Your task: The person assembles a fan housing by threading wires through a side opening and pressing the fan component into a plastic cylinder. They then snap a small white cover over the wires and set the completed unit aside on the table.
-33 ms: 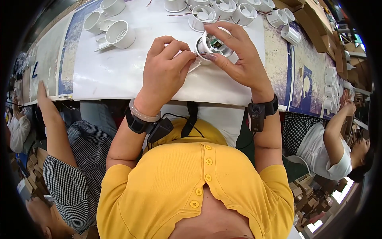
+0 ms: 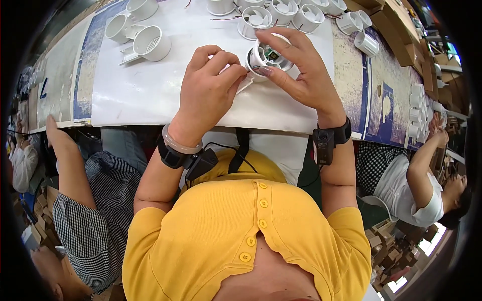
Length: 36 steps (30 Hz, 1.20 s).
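Note:
A round white plastic housing with a small green circuit board inside sits over the white work surface. My right hand is closed round it, thumb on the near rim and fingers across the far side. At the housing's left edge, my left hand is pinched together; what its fingertips hold is too small to make out. A thin white strip below the housing, perhaps part of its handle, shows between the two hands. Both wrists wear black straps with small devices.
White housings with fan blades stand in a group at the far edge, some with thin wires. Several white cups with side handles are at the far left. A cardboard box lies far right. Co-workers sit on both sides.
My hands and the housing stay almost in place. The co-worker's hand on the left has drawn back slightly toward the table edge.

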Available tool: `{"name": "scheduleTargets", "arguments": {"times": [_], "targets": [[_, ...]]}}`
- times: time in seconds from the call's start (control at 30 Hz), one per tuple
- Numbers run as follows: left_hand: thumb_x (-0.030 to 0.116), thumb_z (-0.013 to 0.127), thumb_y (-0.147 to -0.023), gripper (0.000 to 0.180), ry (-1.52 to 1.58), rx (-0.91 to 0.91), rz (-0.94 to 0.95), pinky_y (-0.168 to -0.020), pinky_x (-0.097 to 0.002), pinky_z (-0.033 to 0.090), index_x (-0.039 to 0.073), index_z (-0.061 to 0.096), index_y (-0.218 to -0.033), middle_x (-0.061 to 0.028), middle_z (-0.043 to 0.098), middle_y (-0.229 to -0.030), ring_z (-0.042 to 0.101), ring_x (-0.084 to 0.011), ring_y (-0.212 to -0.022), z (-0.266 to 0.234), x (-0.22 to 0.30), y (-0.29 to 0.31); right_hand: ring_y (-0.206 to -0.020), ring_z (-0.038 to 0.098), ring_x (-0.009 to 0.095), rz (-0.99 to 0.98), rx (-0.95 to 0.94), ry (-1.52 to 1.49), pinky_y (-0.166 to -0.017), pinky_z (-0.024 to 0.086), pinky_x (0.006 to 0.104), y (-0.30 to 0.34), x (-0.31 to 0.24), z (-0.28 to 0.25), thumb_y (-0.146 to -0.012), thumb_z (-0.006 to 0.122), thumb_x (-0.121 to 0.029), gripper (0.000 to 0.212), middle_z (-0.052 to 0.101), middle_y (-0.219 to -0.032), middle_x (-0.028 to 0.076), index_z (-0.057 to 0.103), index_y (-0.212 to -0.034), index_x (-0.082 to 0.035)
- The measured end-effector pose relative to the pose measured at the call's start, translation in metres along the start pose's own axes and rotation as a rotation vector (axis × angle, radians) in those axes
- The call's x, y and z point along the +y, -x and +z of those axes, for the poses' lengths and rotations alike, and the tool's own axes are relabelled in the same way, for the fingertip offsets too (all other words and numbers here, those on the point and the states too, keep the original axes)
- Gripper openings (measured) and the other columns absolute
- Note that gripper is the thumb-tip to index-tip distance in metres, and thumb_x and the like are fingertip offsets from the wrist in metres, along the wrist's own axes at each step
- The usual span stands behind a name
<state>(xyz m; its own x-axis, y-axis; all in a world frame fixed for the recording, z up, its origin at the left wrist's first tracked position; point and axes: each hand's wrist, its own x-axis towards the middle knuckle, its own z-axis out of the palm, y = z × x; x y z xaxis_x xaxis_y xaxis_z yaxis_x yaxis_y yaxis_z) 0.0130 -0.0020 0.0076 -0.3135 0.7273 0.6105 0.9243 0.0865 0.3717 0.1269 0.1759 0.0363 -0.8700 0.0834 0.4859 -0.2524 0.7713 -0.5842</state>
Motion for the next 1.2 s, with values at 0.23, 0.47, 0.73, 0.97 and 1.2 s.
{"name": "scheduleTargets", "arguments": {"times": [0.23, 0.47, 0.73, 0.97, 1.2], "targets": [[0.011, 0.070, -0.075, 0.009, -0.033, -0.115, 0.076, -0.084, -0.0339, 0.046, 0.010, 0.065, -0.083, 0.0010, 0.061, -0.094, 0.052, -0.0256, -0.102, -0.008, -0.003, -0.004, -0.113, 0.052, 0.028, -0.014, -0.058, 0.056, -0.097, 0.041, 0.0354, -0.004, -0.006, 0.003, -0.080, 0.067, -0.011, 0.048, 0.056, -0.123, 0.012, 0.061, -0.127, -0.011], [0.013, 0.070, -0.076, 0.009, 0.031, -0.198, 0.116, -0.087, -0.0349, 0.047, 0.012, 0.066, -0.084, 0.0003, 0.061, -0.095, 0.052, -0.0269, -0.104, -0.016, -0.008, -0.009, -0.114, 0.051, 0.030, -0.033, -0.104, 0.238, -0.097, 0.040, 0.0369, -0.001, -0.007, 0.000, -0.082, 0.064, -0.012, 0.049, 0.055, -0.125, 0.012, 0.058, -0.130, -0.012], [0.011, 0.070, -0.075, 0.007, 0.085, -0.164, 0.034, -0.085, -0.0364, 0.047, 0.012, 0.067, -0.082, -0.0014, 0.063, -0.095, 0.053, -0.0280, -0.101, -0.013, -0.009, -0.002, -0.121, 0.047, 0.031, -0.008, -0.137, 0.154, -0.102, 0.037, 0.0379, 0.001, -0.006, 0.002, -0.086, 0.060, -0.012, 0.048, 0.050, -0.133, 0.014, 0.055, -0.134, -0.011], [0.009, 0.069, -0.074, 0.004, 0.165, -0.043, -0.125, -0.084, -0.0360, 0.046, 0.009, 0.067, -0.077, -0.0025, 0.062, -0.092, 0.053, -0.0277, -0.097, 0.003, -0.001, 0.002, -0.124, 0.044, 0.031, 0.005, -0.102, 0.127, -0.104, 0.035, 0.0377, 0.004, -0.006, 0.007, -0.089, 0.057, -0.012, 0.046, 0.047, -0.135, 0.015, 0.053, -0.135, -0.008], [0.008, 0.069, -0.074, 0.004, 0.164, -0.015, -0.102, -0.085, -0.0361, 0.046, 0.008, 0.066, -0.078, -0.0035, 0.061, -0.092, 0.053, -0.0279, -0.096, 0.005, -0.002, -0.001, -0.119, 0.044, 0.028, 0.059, -0.034, 0.208, -0.102, 0.034, 0.0371, 0.006, -0.015, 0.014, -0.090, 0.059, -0.015, 0.041, 0.049, -0.128, 0.013, 0.058, -0.131, -0.010]]}}
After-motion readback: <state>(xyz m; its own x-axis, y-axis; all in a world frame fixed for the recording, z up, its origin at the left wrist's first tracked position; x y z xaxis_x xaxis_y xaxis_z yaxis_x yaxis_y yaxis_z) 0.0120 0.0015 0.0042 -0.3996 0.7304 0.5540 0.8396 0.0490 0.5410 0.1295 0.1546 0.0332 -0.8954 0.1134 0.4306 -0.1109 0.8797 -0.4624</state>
